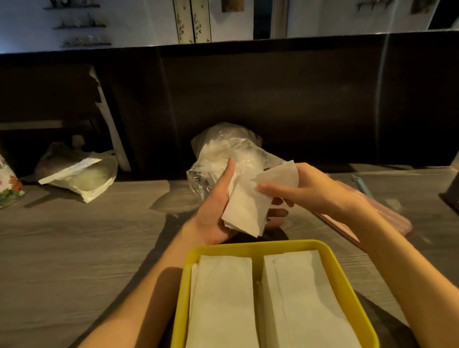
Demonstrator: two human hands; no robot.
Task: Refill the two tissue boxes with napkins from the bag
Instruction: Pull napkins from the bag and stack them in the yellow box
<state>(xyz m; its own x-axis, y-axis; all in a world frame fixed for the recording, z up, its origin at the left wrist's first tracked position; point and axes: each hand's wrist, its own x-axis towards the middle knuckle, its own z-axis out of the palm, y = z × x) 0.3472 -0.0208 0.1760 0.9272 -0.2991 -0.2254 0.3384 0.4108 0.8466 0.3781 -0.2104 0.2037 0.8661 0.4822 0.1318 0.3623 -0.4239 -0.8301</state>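
Partly hidden: bag behind napkins.

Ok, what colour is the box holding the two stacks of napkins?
Yellow. The tissue box shows best in the head view, near the bottom, close to the person.

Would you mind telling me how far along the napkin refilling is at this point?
The yellow box nearest the camera already holds two side-by-side stacks of napkins, so it looks filled. In hand: the left hand holds a small stack of napkins above the table, and the right hand pinches its top sheet. The clear bag behind still shows white inside. A second box is not clearly visible, so it probably remains.
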